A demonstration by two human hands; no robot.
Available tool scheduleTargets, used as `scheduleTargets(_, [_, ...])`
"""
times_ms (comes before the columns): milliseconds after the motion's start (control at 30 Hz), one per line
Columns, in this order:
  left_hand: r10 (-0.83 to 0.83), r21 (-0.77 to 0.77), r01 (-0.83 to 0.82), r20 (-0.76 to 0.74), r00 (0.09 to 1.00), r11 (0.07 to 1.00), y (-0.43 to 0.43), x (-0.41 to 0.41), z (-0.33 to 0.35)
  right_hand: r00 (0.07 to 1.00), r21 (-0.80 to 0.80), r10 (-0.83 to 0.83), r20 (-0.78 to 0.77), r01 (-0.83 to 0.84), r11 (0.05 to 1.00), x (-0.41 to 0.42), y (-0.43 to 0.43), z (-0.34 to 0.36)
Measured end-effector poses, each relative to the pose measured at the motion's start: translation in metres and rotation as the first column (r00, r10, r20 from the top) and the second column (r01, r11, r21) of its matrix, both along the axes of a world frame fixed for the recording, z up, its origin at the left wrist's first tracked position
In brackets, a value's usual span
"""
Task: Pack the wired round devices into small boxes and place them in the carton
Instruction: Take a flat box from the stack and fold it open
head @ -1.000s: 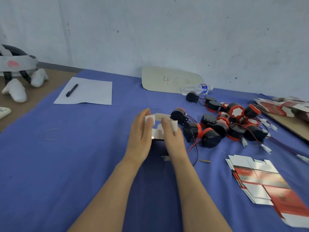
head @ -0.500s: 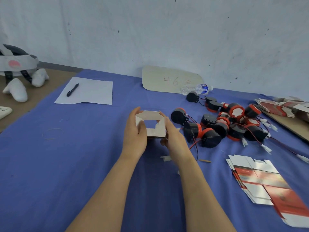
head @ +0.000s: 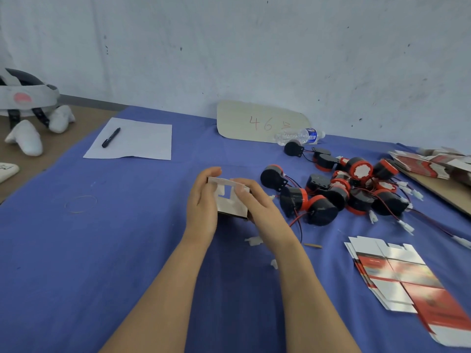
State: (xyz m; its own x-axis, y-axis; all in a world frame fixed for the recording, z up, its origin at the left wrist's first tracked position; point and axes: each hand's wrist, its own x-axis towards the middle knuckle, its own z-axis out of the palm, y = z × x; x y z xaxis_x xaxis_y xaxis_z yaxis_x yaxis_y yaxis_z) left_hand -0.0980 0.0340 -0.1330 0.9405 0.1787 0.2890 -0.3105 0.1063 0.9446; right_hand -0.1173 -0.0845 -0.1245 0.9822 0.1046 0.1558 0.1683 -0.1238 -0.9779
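A small white cardboard box (head: 229, 202) with its flaps partly folded sits between my two hands above the blue cloth. My left hand (head: 202, 205) holds its left side, fingers curled over the top edge. My right hand (head: 262, 212) grips its right side, with the thumb pressing a flap on top. A pile of several black and red round devices (head: 339, 192) with red and black wires lies just right of my hands. A stack of flat red and white boxes (head: 397, 273) lies at the lower right.
More flat boxes (head: 433, 164) lie on brown cardboard at the far right. A cardboard sign marked 46 (head: 260, 122) and a plastic bottle (head: 298, 135) lie at the back. A sheet of paper (head: 137, 141) with a pen (head: 111, 137) lies at the left. A rubber band (head: 80, 204) lies on the cloth.
Both hands have kept hold of the box and turned it; the flaps that stood open are now folded partly over its opening, with my right thumb on top.
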Motion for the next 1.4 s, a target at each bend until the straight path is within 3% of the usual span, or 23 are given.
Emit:
scheduleTargets(100, [-0.035,-0.147,0.024,-0.072,0.997,0.989,0.0,-0.001,0.004,0.999,0.013,0.007,-0.034,-0.006,1.0,0.0,0.0,0.002])
scheduleTargets(233, [-0.014,-0.137,0.001,-0.088,0.996,0.991,-0.002,-0.001,0.004,0.996,-0.094,-0.046,0.078,0.054,0.994,0.002,0.002,0.0])
scheduleTargets(467, [-0.006,-0.048,0.004,-0.04,0.999,0.999,-0.006,-0.001,0.0,0.956,-0.148,-0.209,0.207,0.242,0.959,0.004,0.007,-0.005])
scheduleTargets(633, [0.088,0.097,-0.091,0.031,0.996,0.991,-0.007,0.003,-0.006,0.954,-0.141,-0.193,0.229,0.229,0.963,0.004,0.007,-0.005])
scheduleTargets(700, [0.182,0.173,-0.168,-0.071,0.981,0.971,-0.005,0.01,-0.006,0.919,-0.118,-0.248,0.308,0.295,0.948,0.004,0.009,-0.003])
scheduleTargets(800, [0.081,0.187,-0.049,-0.171,0.982,0.981,-0.002,0.011,-0.007,0.851,-0.212,-0.287,0.439,0.409,0.887,0.006,0.01,-0.006])
scheduleTargets(867, [0.005,0.168,0.021,-0.154,0.988,0.986,0.0,0.008,-0.01,0.865,-0.206,-0.269,0.424,0.381,0.901,0.007,0.012,-0.007])
scheduleTargets(1000, [-0.119,0.009,0.12,-0.071,0.99,0.993,0.0,0.006,-0.008,0.889,0.089,-0.378,0.257,0.368,0.926,0.011,0.011,-0.005])
scheduleTargets(1133, [-0.197,-0.075,0.192,-0.071,0.978,0.979,-0.007,0.001,-0.005,0.879,0.001,-0.415,0.235,0.427,0.904,0.01,0.016,-0.01])
scheduleTargets(1300, [-0.252,-0.171,0.222,-0.18,0.951,0.96,-0.013,-0.004,-0.001,0.798,0.125,-0.566,0.205,0.552,0.824,0.006,0.023,-0.008])
scheduleTargets(1400, [-0.218,-0.178,0.184,-0.197,0.956,0.967,-0.011,-0.005,0.001,0.809,0.056,-0.534,0.247,0.538,0.841,0.005,0.022,-0.007])
